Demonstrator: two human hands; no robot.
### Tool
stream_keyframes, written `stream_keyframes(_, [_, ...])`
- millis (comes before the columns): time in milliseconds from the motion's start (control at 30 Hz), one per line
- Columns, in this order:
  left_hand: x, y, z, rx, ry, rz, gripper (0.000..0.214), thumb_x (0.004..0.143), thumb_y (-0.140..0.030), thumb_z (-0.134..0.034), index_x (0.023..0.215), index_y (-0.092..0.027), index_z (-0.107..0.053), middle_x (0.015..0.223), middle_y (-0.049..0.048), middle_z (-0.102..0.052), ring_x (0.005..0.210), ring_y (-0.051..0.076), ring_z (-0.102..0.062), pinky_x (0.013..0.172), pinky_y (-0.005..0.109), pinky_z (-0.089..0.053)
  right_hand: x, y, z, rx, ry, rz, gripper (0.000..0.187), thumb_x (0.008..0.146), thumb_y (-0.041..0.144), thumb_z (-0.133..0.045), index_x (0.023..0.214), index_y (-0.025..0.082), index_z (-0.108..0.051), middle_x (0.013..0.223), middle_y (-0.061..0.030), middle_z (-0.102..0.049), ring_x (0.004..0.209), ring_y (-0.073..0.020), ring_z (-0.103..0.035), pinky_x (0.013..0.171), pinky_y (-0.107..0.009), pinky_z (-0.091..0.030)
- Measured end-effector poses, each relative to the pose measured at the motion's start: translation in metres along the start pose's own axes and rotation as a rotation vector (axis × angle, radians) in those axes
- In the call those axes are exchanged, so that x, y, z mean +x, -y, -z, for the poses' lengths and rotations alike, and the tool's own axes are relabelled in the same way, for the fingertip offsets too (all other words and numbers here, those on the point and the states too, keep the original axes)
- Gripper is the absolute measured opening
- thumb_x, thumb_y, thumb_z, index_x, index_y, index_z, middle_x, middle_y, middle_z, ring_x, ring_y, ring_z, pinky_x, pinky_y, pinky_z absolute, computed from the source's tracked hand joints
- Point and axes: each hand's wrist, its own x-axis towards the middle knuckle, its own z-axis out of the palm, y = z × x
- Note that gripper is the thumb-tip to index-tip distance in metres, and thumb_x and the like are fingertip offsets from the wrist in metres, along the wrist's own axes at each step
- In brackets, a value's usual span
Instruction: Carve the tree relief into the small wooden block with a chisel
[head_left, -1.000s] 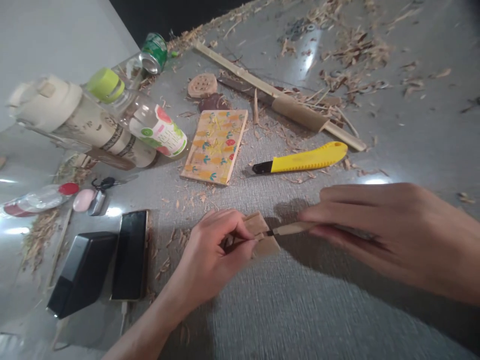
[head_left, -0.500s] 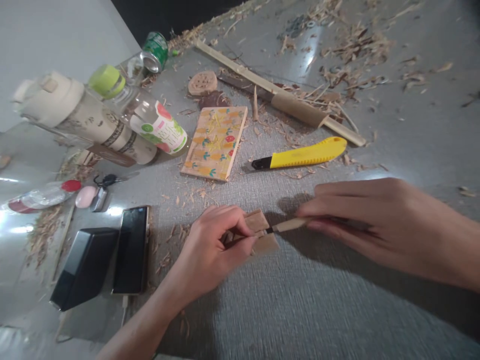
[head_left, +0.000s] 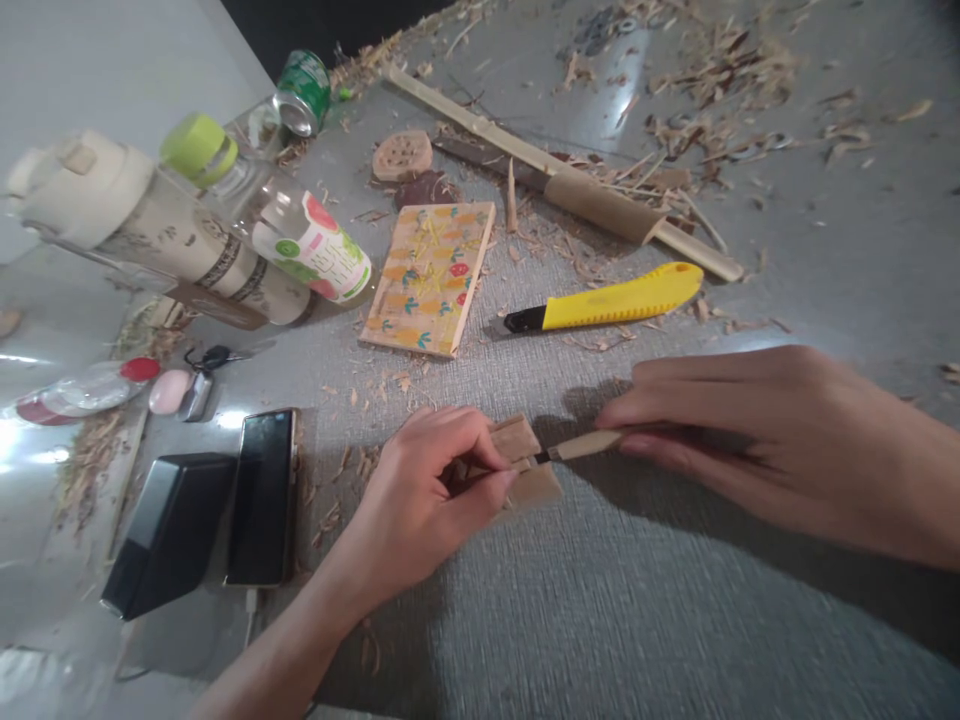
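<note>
My left hand [head_left: 427, 490] is closed around a small wooden block [head_left: 525, 465] and presses it down on the grey textured mat [head_left: 600, 600]. My right hand [head_left: 735, 440] is closed on a slim carving tool with a wooden handle [head_left: 589, 445]. The tool's dark tip sits in the groove of the block, between its two halves. Both forearms reach in from the near edge.
A yellow utility knife [head_left: 607, 305] lies beyond the hands. A painted wooden board [head_left: 431, 275], a bamboo strip with a cardboard tube [head_left: 592, 205], two bottles [head_left: 247, 235], a green can [head_left: 304, 90], a phone [head_left: 262, 495] and a black box [head_left: 161, 535] surround the mat. Shavings are scattered about.
The hands and tool hold the same grip on the block; the view has shifted slightly, and the tool has barely moved.
</note>
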Motion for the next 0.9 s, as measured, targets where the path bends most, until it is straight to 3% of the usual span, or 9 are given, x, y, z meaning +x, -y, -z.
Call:
stream_keyframes(200, [0.0, 0.001, 0.0, 0.012, 0.006, -0.005, 0.022, 0.098, -0.022, -0.076, 0.081, -0.024, -0.062, 0.09, 0.0014, -0.075, 0.085, 0.02, -0.065, 0.079, 0.036, -0.046, 0.003, 0.0, 0.001, 0.014, 0.002, -0.007, 0.021, 0.12, 0.042, -0.061, 0.113, 0.032, -0.077, 0.084, 0.0024, -0.072, 0.064, -0.0156, -0.066, 0.058, -0.033, -0.047])
stream_keyframes(633, [0.0, 0.001, 0.0, 0.057, -0.013, -0.044, 0.023, 0.099, -0.021, -0.074, 0.08, -0.024, -0.06, 0.086, 0.0004, -0.074, 0.085, 0.021, -0.067, 0.082, 0.039, -0.045, 0.008, 0.0, 0.001, 0.061, 0.052, -0.051, 0.033, 0.122, 0.047, -0.057, 0.102, 0.03, -0.077, 0.079, 0.0032, -0.071, 0.06, -0.014, -0.062, 0.057, -0.029, -0.046])
stream_keyframes(900, [-0.002, 0.002, -0.002, 0.067, -0.012, -0.062, 0.024, 0.1, -0.023, -0.071, 0.08, -0.025, -0.058, 0.093, 0.0039, -0.079, 0.096, 0.025, -0.073, 0.084, 0.042, -0.048, 0.01, 0.003, 0.002, 0.084, 0.072, -0.064, 0.032, 0.122, 0.045, -0.057, 0.1, 0.03, -0.074, 0.078, 0.0034, -0.07, 0.059, -0.0143, -0.061, 0.056, -0.029, -0.047])
